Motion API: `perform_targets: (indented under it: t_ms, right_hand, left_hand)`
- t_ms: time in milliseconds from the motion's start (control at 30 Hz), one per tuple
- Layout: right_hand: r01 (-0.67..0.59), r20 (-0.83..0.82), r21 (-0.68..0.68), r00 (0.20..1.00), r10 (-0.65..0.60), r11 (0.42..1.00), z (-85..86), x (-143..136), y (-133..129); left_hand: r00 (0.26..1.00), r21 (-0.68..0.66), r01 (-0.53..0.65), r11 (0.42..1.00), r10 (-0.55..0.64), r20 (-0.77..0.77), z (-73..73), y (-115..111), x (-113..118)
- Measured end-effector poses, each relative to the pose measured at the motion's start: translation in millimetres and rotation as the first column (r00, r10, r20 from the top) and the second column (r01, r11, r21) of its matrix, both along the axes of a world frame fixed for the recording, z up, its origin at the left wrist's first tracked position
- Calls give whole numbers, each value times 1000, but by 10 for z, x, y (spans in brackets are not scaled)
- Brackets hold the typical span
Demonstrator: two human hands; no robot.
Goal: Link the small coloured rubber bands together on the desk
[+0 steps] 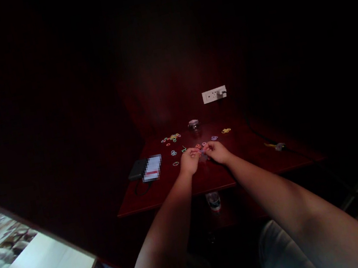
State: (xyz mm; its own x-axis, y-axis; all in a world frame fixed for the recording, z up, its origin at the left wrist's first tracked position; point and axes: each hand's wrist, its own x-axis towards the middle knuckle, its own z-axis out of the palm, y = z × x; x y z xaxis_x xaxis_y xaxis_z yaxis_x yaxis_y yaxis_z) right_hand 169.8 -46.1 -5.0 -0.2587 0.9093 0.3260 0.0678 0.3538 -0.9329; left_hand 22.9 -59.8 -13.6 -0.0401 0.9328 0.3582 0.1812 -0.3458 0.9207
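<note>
My left hand point(190, 160) and my right hand point(216, 151) meet above the middle of the dark red table point(169, 195). The fingers of both are pinched on a small, thin, pale purple band point(202, 151) stretched between them. Just behind my fingertips lie orange-red bands point(198, 146). To the right are purple bands point(214, 138) and a yellow group point(226, 130). Pale blue bands point(173, 153) and one single band point(176, 163) rest to the left. A mixed pile of colourful bands point(173, 138) sits at the back left.
A clear lidded jar point(195, 126) stands at the back. On the left lie a phone point(152, 168) and a black case point(137, 170) with a cable. A cable with a connector point(280, 146) is at the right. Below the table edge shows a bottle point(214, 201).
</note>
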Motion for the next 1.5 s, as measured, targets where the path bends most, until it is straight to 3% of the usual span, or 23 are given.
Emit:
perform_targets:
  t_ms: [467, 1500]
  right_hand:
    - [53, 25, 3, 998, -53, 999, -31, -19, 12]
    - [28, 46, 25, 999, -29, 999, -25, -7, 0]
  left_hand:
    - [1000, 24, -16, 1000, 16, -26, 31, -43, -3]
    - [999, 46, 2, 999, 0, -44, 42, -64, 2]
